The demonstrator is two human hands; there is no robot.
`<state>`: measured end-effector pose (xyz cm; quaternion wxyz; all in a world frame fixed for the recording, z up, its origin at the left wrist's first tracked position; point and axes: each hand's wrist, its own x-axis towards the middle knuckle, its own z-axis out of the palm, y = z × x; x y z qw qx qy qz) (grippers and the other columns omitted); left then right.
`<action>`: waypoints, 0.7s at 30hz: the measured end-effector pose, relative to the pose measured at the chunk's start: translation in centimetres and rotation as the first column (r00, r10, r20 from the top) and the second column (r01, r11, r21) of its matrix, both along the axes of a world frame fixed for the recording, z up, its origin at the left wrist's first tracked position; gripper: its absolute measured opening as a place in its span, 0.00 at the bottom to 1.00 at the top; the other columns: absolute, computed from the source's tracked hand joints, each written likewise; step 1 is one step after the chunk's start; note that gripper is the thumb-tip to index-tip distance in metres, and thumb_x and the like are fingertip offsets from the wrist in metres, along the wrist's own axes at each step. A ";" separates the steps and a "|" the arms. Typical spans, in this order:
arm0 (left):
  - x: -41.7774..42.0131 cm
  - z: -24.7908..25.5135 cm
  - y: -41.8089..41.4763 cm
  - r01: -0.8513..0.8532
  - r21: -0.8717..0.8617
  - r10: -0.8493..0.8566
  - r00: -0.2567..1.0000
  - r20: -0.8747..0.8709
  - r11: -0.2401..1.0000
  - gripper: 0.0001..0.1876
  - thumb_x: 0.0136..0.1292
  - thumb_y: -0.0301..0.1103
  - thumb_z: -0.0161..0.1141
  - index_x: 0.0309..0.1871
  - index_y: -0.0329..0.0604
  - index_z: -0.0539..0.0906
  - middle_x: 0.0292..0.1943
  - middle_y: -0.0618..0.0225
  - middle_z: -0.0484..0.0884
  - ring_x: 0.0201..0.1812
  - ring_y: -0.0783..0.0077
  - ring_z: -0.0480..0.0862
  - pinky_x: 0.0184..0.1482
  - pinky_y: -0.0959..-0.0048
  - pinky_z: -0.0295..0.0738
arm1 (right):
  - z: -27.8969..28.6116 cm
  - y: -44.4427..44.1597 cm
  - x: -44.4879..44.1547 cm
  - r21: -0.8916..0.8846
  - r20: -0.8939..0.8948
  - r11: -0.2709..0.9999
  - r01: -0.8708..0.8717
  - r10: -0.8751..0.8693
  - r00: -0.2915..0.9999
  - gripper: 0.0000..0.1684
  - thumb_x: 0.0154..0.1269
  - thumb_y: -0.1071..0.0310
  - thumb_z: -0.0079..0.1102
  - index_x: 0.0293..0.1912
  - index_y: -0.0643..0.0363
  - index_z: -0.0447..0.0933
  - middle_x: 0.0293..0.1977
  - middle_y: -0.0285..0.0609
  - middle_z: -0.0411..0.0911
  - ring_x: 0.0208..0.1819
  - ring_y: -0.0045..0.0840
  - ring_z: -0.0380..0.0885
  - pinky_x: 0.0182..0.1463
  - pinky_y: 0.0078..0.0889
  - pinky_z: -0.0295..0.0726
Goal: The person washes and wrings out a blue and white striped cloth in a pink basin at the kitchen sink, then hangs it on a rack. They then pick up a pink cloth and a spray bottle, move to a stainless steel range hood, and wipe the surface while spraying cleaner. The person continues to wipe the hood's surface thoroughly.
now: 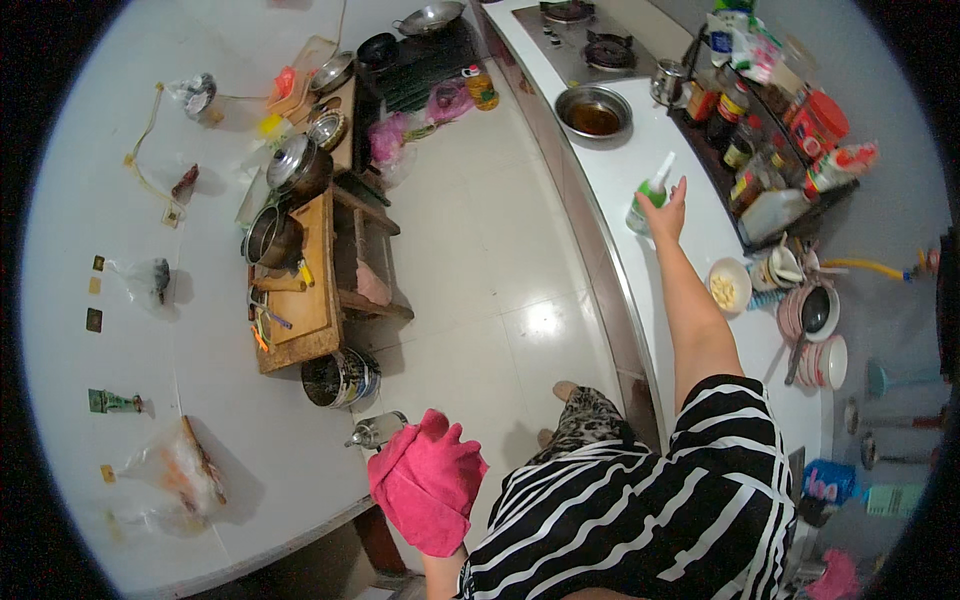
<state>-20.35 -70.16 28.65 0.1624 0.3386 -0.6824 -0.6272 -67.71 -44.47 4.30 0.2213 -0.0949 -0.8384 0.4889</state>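
Note:
A pink cloth (429,480) covers my left hand (442,553), so its fingers are hidden; cloth and hand are raised at the lower left of centre. My right hand (664,217) reaches over the white countertop (634,169), with thumb and fingers spread around a green squeeze bottle (637,219) with a white nozzle. The thumb overlaps the bottle, while the fingers show a gap beside it. Further up the counter is a metal bowl (594,112) with brown liquid. Nearer my forearm sits a bowl (729,285) of pale pieces.
A condiment rack (750,217) with bottles lines the counter's right side, below a gas stove (577,45) in the picture's upper part. Stacked bowls (799,315) stand near my right arm. Across the floor are a wooden table (300,352) with pots, a bucket (341,379) and an oil bottle (480,88).

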 end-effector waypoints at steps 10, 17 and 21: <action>0.8 4.2 -2.2 0.196 -0.917 0.005 0.977 0.211 0.348 0.18 0.40 0.38 0.68 0.39 0.56 0.83 0.40 0.73 0.83 0.42 0.63 0.80 0.42 0.63 0.73 | -3.8 1.2 -7.1 -0.268 0.082 0.951 -0.153 0.181 0.980 0.58 0.53 0.41 0.69 0.71 0.61 0.50 0.60 0.48 0.69 0.55 0.40 0.72 0.58 0.44 0.73; 9.0 2.7 -1.0 0.090 -0.925 0.276 0.940 0.202 0.370 0.10 0.39 0.38 0.67 0.29 0.58 0.83 0.34 0.75 0.81 0.38 0.66 0.80 0.37 0.64 0.72 | -1.6 -0.5 -3.4 0.249 -0.255 0.931 -0.268 0.329 0.909 0.42 0.56 0.53 0.69 0.62 0.64 0.61 0.51 0.49 0.74 0.48 0.37 0.75 0.54 0.41 0.76; 15.9 1.9 0.3 0.026 -0.927 0.394 0.900 0.185 0.375 0.06 0.41 0.40 0.66 0.26 0.59 0.82 0.34 0.75 0.82 0.38 0.68 0.81 0.37 0.66 0.71 | 5.7 -4.7 7.4 0.310 -0.399 0.862 -0.402 0.501 0.767 0.33 0.58 0.60 0.69 0.57 0.66 0.67 0.46 0.49 0.77 0.45 0.36 0.77 0.52 0.40 0.78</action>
